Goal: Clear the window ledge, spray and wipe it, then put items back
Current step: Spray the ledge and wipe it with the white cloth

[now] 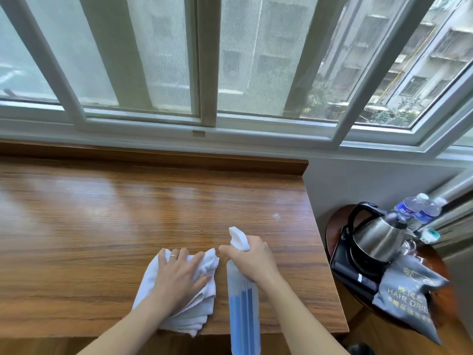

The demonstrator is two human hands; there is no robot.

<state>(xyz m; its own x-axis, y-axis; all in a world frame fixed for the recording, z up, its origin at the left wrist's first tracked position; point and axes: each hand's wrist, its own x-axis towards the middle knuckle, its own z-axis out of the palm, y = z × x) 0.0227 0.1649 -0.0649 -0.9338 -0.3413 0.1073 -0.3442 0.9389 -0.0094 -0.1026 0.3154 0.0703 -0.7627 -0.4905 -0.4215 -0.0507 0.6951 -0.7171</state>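
Note:
The wooden window ledge [128, 213] runs wide below the window, bare apart from what my hands hold. My left hand [179, 274] lies flat with spread fingers on a white cloth [204, 307] near the ledge's front edge. My right hand [252, 260] grips the neck of a clear spray bottle [243, 311] with blue liquid, its white nozzle [238, 238] pointing away toward the window. A small wet speck [276, 216] shows on the wood ahead of the nozzle.
To the right of the ledge stands a round wooden side table [332, 226] with a steel kettle [378, 239] on a black tray, two water bottles [417, 207] and a grey hair-dryer bag [409, 290]. White window frames [207, 73] rise behind the ledge.

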